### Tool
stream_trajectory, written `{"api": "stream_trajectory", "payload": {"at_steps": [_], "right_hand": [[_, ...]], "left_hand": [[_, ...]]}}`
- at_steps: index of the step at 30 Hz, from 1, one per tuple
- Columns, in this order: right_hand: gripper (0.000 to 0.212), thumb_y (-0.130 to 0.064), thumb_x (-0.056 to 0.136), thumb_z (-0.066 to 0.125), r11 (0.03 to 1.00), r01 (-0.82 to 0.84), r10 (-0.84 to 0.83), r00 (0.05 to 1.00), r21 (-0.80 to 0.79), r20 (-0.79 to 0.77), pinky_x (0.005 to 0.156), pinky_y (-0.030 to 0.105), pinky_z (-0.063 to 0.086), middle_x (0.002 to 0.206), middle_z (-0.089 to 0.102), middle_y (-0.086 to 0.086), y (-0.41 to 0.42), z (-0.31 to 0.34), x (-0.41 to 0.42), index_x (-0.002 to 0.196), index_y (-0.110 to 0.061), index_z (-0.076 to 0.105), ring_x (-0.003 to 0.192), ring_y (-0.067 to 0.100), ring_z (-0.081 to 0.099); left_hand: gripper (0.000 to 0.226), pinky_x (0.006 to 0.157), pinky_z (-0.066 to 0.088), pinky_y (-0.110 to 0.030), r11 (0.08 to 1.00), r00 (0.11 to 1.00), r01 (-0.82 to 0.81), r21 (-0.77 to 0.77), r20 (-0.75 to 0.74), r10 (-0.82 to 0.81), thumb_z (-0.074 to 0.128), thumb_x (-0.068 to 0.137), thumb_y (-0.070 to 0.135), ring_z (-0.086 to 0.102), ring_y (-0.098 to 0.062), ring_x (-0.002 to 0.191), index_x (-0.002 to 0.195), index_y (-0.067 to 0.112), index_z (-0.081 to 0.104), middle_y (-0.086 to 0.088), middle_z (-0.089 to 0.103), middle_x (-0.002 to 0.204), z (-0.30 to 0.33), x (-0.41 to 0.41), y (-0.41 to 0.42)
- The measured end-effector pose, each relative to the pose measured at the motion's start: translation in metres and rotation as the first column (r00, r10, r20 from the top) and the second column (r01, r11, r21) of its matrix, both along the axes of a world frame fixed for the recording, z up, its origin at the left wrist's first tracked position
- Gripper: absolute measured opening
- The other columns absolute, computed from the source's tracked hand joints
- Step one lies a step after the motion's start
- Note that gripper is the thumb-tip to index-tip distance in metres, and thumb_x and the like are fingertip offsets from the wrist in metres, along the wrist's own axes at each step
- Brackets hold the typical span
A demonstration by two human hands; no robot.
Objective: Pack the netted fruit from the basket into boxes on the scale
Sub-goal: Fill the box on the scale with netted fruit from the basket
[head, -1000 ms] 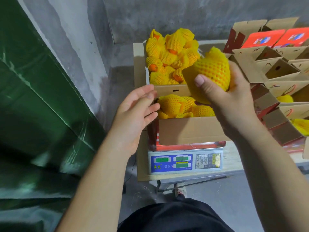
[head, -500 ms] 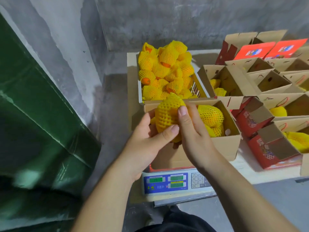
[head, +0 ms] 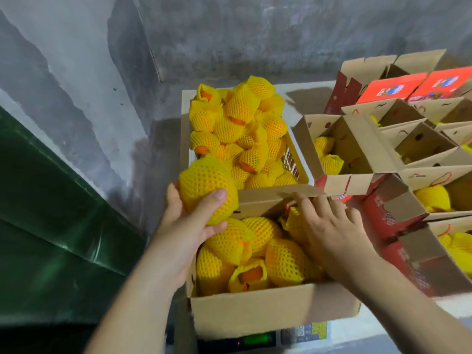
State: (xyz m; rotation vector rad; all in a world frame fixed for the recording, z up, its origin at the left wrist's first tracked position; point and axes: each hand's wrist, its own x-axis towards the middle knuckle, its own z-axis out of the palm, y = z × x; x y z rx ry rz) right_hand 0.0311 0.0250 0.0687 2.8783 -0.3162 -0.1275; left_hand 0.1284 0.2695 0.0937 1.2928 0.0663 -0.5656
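Observation:
My left hand grips one yellow-netted fruit above the far left corner of the open cardboard box. That box stands on the scale and holds several netted fruits. My right hand lies with fingers spread over the fruit at the box's far right, fingertips at its back flap. Behind the box, the white basket is heaped with more netted fruits.
Several open cardboard boxes with red printed sides, some with netted fruit inside, crowd the table to the right. A grey concrete wall rises behind, and a green sheet fills the left.
The fruit passed from my right hand to my left hand, which now holds it alone. My right hand went down into the box onto the fruit. The view moved closer to the box.

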Motion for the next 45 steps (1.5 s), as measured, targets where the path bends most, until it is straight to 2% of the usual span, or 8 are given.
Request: {"api": "stream_trajectory", "payload": {"at_steps": [6, 7, 9, 11, 15, 27, 36, 45], "right_hand": [[0.089, -0.049, 0.081, 0.069, 0.95, 0.019, -0.051, 0.994, 0.313, 0.095, 0.092, 0.043, 0.032, 0.144, 0.049, -0.005, -0.018, 0.006, -0.005, 0.152, -0.037, 0.017, 0.121, 0.022, 0.038], [0.094, -0.048, 0.075, 0.077, 0.869, 0.026, -0.123, 0.978, 0.494, 0.166, 0.093, 0.043, 0.035, 0.138, 0.051, -0.005, -0.025, 0.009, -0.01, 0.148, -0.042, 0.019, 0.119, 0.02, 0.04], [0.099, -0.052, 0.064, 0.088, 0.436, -0.074, -0.342, 0.908, 0.897, 0.241, 0.094, 0.04, 0.05, 0.127, 0.06, -0.012, -0.039, 0.018, -0.023, 0.142, -0.049, 0.027, 0.119, 0.016, 0.056], [0.089, -0.05, 0.063, 0.09, 0.093, -0.254, -0.549, 0.793, 0.963, 0.263, 0.087, 0.034, 0.061, 0.119, 0.065, -0.018, -0.042, 0.027, -0.032, 0.136, -0.047, 0.038, 0.113, 0.012, 0.067], [0.043, -0.028, 0.084, 0.07, -0.159, -0.454, -0.808, 0.57, 0.876, 0.149, 0.1, 0.06, 0.054, 0.125, 0.067, -0.005, -0.047, 0.03, -0.038, 0.123, -0.038, 0.054, 0.121, 0.028, 0.066], [0.037, -0.03, 0.091, 0.07, -0.308, -0.312, -0.294, 0.93, 0.899, 0.221, 0.1, 0.059, 0.055, 0.122, 0.071, 0.011, 0.106, 0.072, -0.03, 0.127, -0.024, 0.061, 0.118, 0.033, 0.068], [0.083, -0.022, 0.082, 0.083, -0.229, -0.238, -0.152, 0.967, 0.944, 0.206, 0.097, 0.063, 0.055, 0.134, 0.063, 0.017, 0.152, 0.075, -0.055, 0.148, -0.016, 0.033, 0.121, 0.036, 0.066], [0.077, -0.027, 0.086, 0.081, -0.29, -0.306, -0.245, 0.94, 0.907, 0.239, 0.071, 0.029, 0.055, 0.118, 0.068, 0.009, 0.173, 0.07, -0.069, 0.142, -0.025, 0.029, 0.097, 0.021, 0.071]], "left_hand": [[0.098, 0.078, 0.063, -0.036, 0.994, 0.991, 0.059, 0.093, 0.114, -0.069, 0.089, 0.061, 0.062, 0.078, -0.021, 0.097, 0.145, 0.06, 0.039, 0.018, 0.069, 0.127, -0.001, 0.006, -0.041], [0.098, 0.078, 0.063, -0.034, 0.991, 0.983, 0.093, 0.1, 0.151, -0.108, 0.088, 0.062, 0.063, 0.078, -0.018, 0.098, 0.146, 0.061, 0.037, 0.026, 0.069, 0.122, -0.001, 0.004, -0.046], [0.102, 0.082, 0.063, -0.031, 0.962, 0.949, 0.214, 0.172, 0.198, -0.246, 0.086, 0.063, 0.067, 0.075, -0.01, 0.107, 0.148, 0.064, 0.03, 0.038, 0.067, 0.117, 0.0, 0.001, -0.056], [0.107, 0.103, 0.056, -0.042, 0.847, 0.859, 0.352, 0.398, 0.221, -0.461, 0.076, 0.06, 0.086, 0.062, -0.009, 0.129, 0.151, 0.067, 0.023, 0.034, 0.057, 0.141, 0.004, -0.004, -0.064], [0.077, 0.11, 0.047, -0.049, 0.691, 0.782, 0.187, 0.699, 0.32, -0.535, 0.055, 0.079, 0.082, 0.051, -0.009, 0.136, 0.15, 0.058, 0.036, 0.027, 0.049, 0.15, 0.014, -0.006, -0.053], [0.05, 0.095, 0.057, -0.025, 0.978, 0.793, 0.096, 0.187, 0.579, -0.188, 0.075, 0.091, 0.018, 0.07, -0.007, 0.117, 0.137, 0.029, 0.057, 0.01, 0.072, 0.126, 0.037, -0.072, 0.028], [0.062, 0.094, 0.061, -0.038, 0.996, 0.828, -0.002, 0.089, 0.558, -0.048, 0.078, 0.092, 0.005, 0.071, -0.019, 0.118, 0.149, 0.002, 0.053, -0.008, 0.07, 0.135, 0.018, -0.11, 0.085], [0.045, 0.069, 0.058, -0.023, 0.998, 0.871, -0.06, -0.005, 0.489, 0.055, 0.079, 0.092, 0.015, 0.075, -0.013, 0.089, 0.134, 0.008, 0.065, 0.001, 0.079, 0.109, 0.013, -0.123, 0.1]]}}
